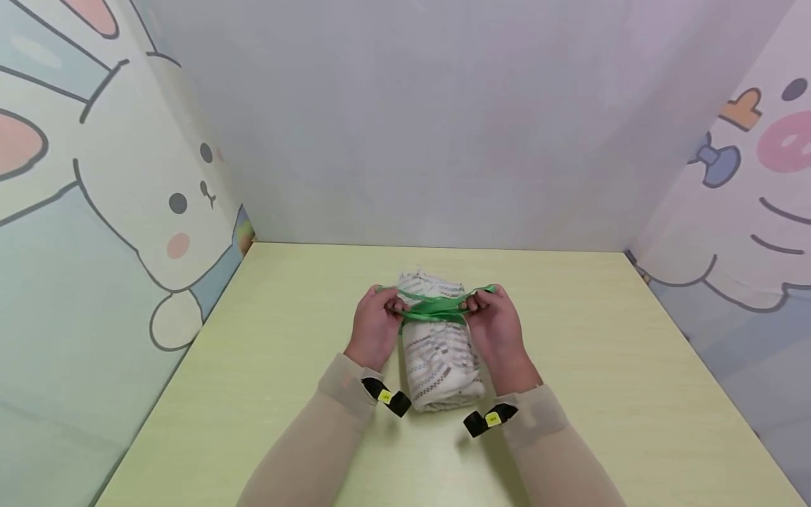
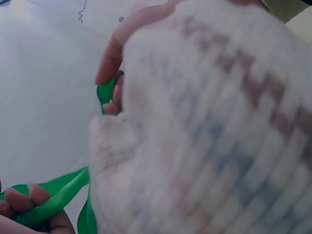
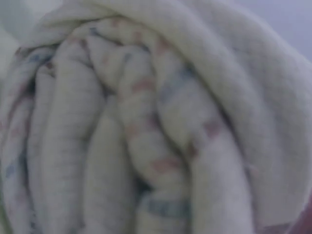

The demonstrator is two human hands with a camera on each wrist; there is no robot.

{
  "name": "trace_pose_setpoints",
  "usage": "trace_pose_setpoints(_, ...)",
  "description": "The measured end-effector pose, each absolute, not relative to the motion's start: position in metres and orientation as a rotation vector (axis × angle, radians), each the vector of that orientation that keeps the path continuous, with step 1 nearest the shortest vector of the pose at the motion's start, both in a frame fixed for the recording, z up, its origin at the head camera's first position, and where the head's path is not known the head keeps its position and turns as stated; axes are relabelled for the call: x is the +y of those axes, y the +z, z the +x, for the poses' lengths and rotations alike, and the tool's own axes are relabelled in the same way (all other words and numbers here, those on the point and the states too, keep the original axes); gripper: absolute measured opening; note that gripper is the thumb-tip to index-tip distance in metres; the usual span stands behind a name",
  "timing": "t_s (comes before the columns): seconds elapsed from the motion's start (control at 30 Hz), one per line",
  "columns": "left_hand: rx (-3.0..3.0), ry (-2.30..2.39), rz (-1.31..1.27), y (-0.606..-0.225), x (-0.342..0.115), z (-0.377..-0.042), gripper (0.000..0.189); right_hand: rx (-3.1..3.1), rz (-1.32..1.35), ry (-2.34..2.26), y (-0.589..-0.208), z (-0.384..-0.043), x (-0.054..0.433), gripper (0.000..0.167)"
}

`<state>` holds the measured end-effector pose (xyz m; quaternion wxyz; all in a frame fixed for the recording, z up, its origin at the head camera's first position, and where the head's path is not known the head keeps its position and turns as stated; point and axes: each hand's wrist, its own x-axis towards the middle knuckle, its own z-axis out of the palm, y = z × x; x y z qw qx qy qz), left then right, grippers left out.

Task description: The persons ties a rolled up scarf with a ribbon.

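A rolled white towel point(image 1: 441, 359) with a grey, brown and blue woven pattern lies lengthwise between both hands. Green ribbon point(image 1: 436, 308) crosses around its upper half. On the towel's left side, the left hand point(image 1: 375, 322) grips one length of ribbon in curled fingers. Opposite it, the right hand point(image 1: 496, 322) pinches the other length. The left wrist view shows the ribbon point(image 2: 58, 195) running through the left fingers, with the right hand point(image 2: 129, 36) partly behind the towel point(image 2: 209, 126). Folded layers of the towel's end point(image 3: 146, 126) fill the right wrist view, hiding the right fingers.
The roll lies on a pale yellow-green table point(image 1: 253, 338). A plain light wall point(image 1: 437, 127) stands behind it, with cartoon-printed panels point(image 1: 127, 176) at the left and right sides. Black wrist cameras point(image 1: 395, 403) sit close to the towel's near end.
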<state>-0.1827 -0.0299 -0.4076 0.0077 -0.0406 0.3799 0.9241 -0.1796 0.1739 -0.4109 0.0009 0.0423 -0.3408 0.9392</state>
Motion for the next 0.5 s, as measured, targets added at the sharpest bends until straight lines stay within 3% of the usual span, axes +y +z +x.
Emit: trace_pose_setpoints(0.5,1.135,2.970,-0.056,-0.402,-0.078,-0.182,0.037,-0.841,0.066,2.945,-0.407,-0.186,0.215,0.039)
